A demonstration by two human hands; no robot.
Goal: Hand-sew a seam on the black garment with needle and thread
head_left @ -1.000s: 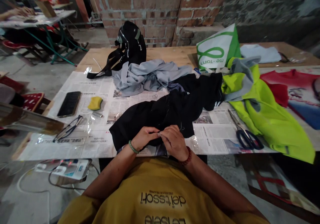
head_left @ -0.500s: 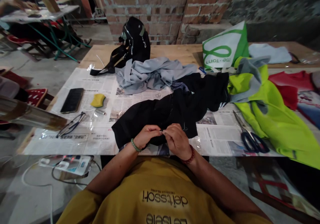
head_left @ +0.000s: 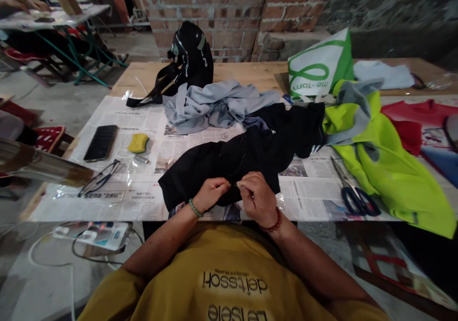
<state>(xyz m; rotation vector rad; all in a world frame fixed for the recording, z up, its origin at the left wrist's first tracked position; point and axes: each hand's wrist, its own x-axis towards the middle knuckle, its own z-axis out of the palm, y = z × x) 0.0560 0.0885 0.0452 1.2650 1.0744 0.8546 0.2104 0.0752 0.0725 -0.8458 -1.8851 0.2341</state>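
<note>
1. The black garment lies on newspaper by the near edge of the table, its far end trailing away to the right.
2. The left hand is narrow, thumb and forefinger pinching the garment's near side.
3. Just beside it, the right hand has curled fingers; whether they grip anything, I cannot tell.
4. Leftward there is room: newspaper shows between the garment and the yellow sponge, with the phone nearer the left edge.
5. Rightward is tighter: a short stretch of newspaper, then the scissors, handles toward the near edge, blades pointing away.
6. Beside them the yellow-green garment spreads out and hangs past the near edge.
7. Grey cloth crowds the space behind the black garment.
8. The black bag stands at the far edge, strap trailing left; its contents are hidden.
9. The green-and-white bag sits farther right along that edge, contents likewise hidden.
10. A clear cylinder slants across the left edge; what it holds is unclear.
</note>
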